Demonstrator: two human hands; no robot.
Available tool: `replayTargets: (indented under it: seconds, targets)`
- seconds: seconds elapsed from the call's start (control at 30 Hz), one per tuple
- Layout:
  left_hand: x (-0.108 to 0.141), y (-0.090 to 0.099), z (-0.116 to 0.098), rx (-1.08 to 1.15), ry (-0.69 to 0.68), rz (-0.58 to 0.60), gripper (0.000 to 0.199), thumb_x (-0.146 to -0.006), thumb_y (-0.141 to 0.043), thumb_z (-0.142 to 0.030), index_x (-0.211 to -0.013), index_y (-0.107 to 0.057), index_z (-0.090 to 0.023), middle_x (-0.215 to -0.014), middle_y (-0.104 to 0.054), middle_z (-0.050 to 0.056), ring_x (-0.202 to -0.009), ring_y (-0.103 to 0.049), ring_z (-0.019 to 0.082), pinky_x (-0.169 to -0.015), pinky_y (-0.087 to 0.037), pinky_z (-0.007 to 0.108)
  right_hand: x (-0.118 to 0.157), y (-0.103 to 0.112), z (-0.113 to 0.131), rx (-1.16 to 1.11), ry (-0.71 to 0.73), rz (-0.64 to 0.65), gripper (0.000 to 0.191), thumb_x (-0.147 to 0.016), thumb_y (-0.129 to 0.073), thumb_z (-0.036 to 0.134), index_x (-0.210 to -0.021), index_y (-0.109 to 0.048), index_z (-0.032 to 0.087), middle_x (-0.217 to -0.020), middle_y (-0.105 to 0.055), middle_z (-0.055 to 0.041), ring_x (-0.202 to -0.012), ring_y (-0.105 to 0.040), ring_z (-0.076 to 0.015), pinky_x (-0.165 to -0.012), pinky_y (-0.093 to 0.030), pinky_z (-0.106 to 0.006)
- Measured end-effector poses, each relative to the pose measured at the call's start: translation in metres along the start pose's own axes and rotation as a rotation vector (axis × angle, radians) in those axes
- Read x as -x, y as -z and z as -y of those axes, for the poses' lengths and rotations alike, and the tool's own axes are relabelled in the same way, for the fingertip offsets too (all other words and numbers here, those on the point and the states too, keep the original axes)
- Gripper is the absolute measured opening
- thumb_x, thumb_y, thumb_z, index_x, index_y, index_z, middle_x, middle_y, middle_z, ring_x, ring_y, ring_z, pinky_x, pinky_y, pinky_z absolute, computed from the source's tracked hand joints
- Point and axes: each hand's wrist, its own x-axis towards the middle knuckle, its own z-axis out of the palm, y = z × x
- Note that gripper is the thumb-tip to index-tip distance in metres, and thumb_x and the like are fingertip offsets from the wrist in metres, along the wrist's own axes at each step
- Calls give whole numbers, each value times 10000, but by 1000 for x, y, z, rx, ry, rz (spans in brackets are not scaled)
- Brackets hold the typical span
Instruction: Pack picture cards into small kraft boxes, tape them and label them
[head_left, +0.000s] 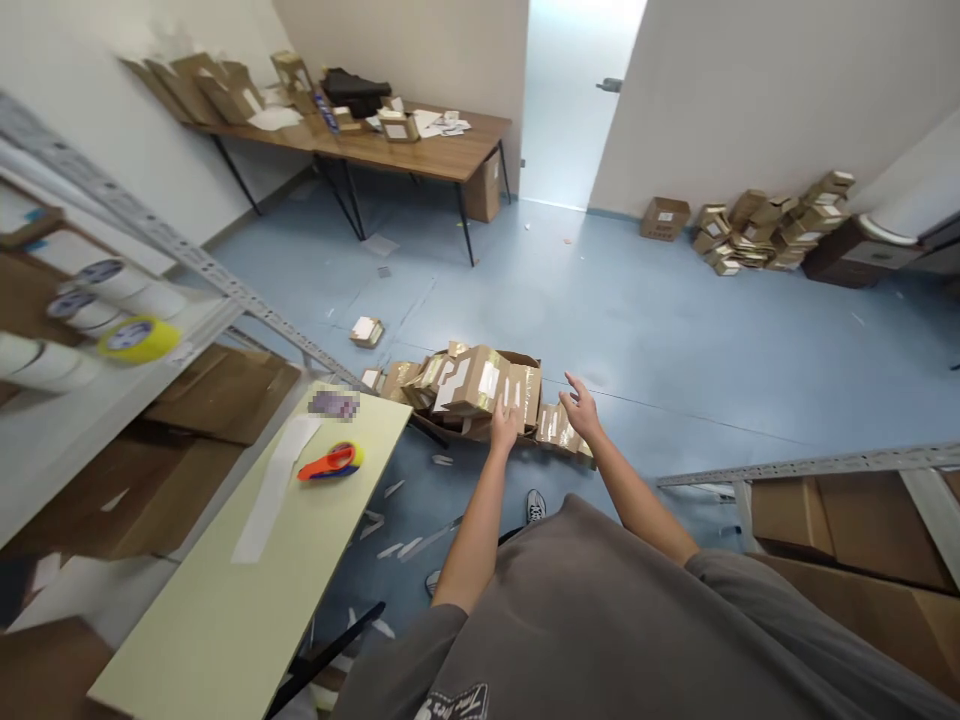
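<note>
My left hand (505, 428) reaches over a big open carton (531, 358) on the floor, its fingers stretched out. They overlap the near side of a small brown taped box (474, 380) on top of the pile; I cannot tell whether they touch it. More small taped boxes fill the carton beneath. To the right, my right hand (580, 408) is in the air with fingers apart and nothing in it. Below and beside it a row of small taped boxes (556, 428) lies against the carton's right side.
On my left stands a pale table (225, 610) with an orange tape dispenser (330, 463) and a paper strip (274, 490). Metal shelving (187, 255) flanks it, holding tape rolls (139, 338). Paper scraps (409, 547) litter the floor. Boxes are stacked (772, 225) by the far wall.
</note>
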Motion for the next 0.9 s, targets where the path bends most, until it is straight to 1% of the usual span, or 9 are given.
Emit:
replayTargets:
  seconds: [0.13, 0.2, 0.3, 0.47, 0.6, 0.7, 0.77, 0.83, 0.9]
  targets:
    - [23, 74, -2, 34, -50, -148, 744, -995, -600, -551, -1626, -455, -185, -1604, -531, 166, -1441, -543, 321, -1193, -444, 427, 11, -69, 42, -3, 103, 132, 607, -967, -588, 491, -1542, -558, 300, -1576, -567, -88, -1463, -517, -305, -1156, -504, -522]
    - [39, 120, 2, 70, -86, -206, 738, -990, -609, -565, -1619, -472, -204, -1611, -525, 152, -1445, -536, 323, -1162, -481, 422, 21, -111, 67, -14, 158, 201, 608, -974, -580, 508, -1540, -559, 286, -1575, -568, -100, -1461, -519, -309, -1152, -503, -531]
    - [66, 195, 15, 118, -116, -311, 752, -984, -615, -589, -1612, -481, -198, -1640, -487, 154, -1466, -506, 346, -1141, -504, 446, 42, -178, 105, -27, 242, 323, 593, -980, -577, 517, -1521, -578, 273, -1567, -575, -113, -1452, -528, -315, -1157, -494, -539]
    - [118, 323, 44, 157, -108, -523, 714, -991, -617, -568, -1607, -483, -233, -1649, -483, 119, -1509, -455, 331, -1211, -431, 455, 88, -291, 165, -46, 395, 505, 551, -977, -587, 502, -1469, -628, 258, -1526, -612, -119, -1414, -559, -320, -1154, -495, -551]
    - [167, 409, 64, 160, -109, -666, 670, -1005, -606, -548, -1587, -506, -230, -1646, -490, 112, -1518, -452, 303, -1253, -373, 418, 128, -369, 205, -66, 460, 618, 558, -968, -598, 505, -1464, -632, 251, -1540, -600, -129, -1414, -553, -331, -1093, -543, -540]
    - [199, 458, 73, 167, -80, -741, 664, -1011, -599, -543, -1592, -491, -240, -1675, -449, 105, -1533, -428, 311, -1232, -402, 421, 152, -411, 228, -62, 485, 679, 568, -953, -627, 497, -1468, -629, 258, -1536, -604, -124, -1413, -556, -330, -1095, -545, -523]
    - [210, 482, 77, 159, -67, -777, 647, -1019, -585, -536, -1589, -487, -246, -1673, -452, 102, -1529, -432, 310, -1209, -431, 421, 162, -430, 239, -45, 500, 703, 573, -947, -632, 481, -1478, -619, 266, -1533, -607, -117, -1410, -560, -326, -1106, -539, -525]
    - [213, 499, 81, 142, -58, -811, 619, -1028, -569, -533, -1578, -493, -259, -1653, -480, 97, -1516, -450, 299, -1196, -448, 419, 167, -443, 245, -12, 509, 718, 572, -952, -620, 457, -1493, -604, 275, -1541, -601, -112, -1414, -558, -318, -1124, -528, -526]
    - [208, 507, 86, 131, -47, -831, 596, -1030, -564, -527, -1565, -502, -270, -1637, -502, 92, -1505, -467, 290, -1186, -460, 420, 166, -453, 247, 26, 514, 730, 568, -957, -606, 430, -1506, -589, 281, -1553, -591, -108, -1421, -554, -307, -1139, -518, -522]
